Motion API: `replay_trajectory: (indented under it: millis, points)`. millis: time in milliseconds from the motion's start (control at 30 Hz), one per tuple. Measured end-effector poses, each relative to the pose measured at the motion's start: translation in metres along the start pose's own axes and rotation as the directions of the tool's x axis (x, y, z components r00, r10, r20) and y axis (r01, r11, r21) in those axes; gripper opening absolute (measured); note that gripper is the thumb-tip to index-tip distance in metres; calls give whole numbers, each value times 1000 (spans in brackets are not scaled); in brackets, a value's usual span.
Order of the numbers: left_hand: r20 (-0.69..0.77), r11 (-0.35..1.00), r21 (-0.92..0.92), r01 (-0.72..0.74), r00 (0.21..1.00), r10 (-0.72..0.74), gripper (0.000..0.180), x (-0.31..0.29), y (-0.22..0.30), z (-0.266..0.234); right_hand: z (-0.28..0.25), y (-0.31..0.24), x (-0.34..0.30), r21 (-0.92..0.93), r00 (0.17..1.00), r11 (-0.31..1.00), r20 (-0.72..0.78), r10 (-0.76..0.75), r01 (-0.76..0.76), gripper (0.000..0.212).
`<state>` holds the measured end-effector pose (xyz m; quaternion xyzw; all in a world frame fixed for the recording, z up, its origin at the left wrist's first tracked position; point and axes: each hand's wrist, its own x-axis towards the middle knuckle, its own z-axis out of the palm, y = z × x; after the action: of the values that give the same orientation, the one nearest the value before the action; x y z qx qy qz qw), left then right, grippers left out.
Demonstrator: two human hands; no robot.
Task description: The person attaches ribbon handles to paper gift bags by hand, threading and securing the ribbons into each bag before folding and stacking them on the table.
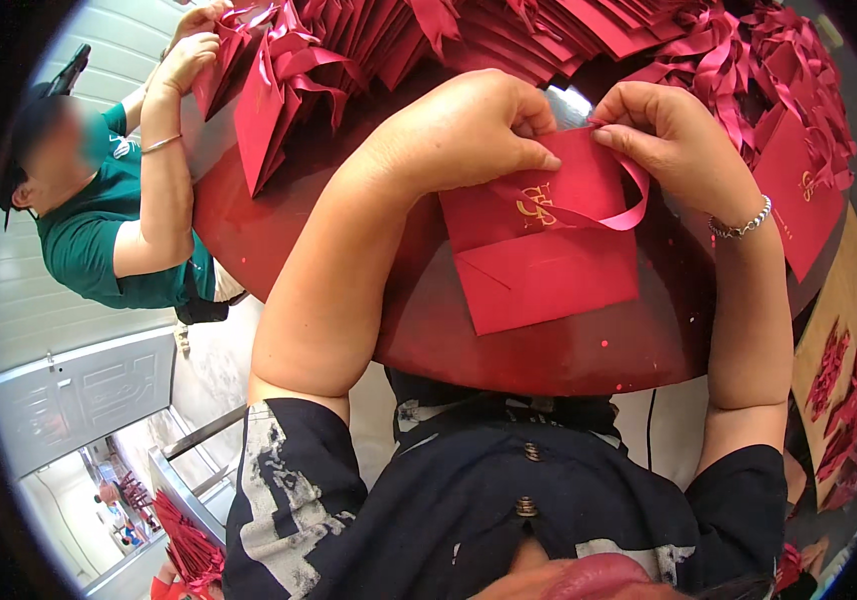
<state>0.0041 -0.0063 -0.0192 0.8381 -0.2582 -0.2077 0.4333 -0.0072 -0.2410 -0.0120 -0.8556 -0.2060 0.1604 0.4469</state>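
Note:
A flat red paper gift bag [554,275] with a gold printed emblem lies at the near edge of the round table, its folded bottom turned toward me. My left hand [489,130] is closed on the bag's top edge, thumb on the front face. At the top right corner my right hand [664,135] pinches the end of a red ribbon [633,215] between thumb and fingertips. That ribbon loops down across the front of the bag. Its attachment at the top edge is partly hidden by my fingers.
The dark red table [539,365] bears rows of red bags [389,35] at the back and a heap of ribboned bags [749,70] at right. A co-worker in a green shirt [89,245] handles bags at left. A wooden board [834,340] holds red pieces at right.

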Motion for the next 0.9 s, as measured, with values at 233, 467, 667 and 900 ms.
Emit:
replay_trajectory:
  millis: [233,467,667,900]
  points:
    - [56,977,-192,88,995,-79,16,6,-14,5,9,6,0,-21,986,997,-146,-80,78,16]
    - [73,935,-321,153,988,-137,18,4,-7,-1,3,-4,-6,105,977,993,-208,-39,62,8]
    - [16,932,-350,91,996,-91,19,4,-14,-3,8,-13,-9,-76,972,990,-194,-134,121,9]
    - [22,912,-395,114,993,-115,20,2,-9,-4,11,-11,-10,-237,962,958,-178,-208,163,11]
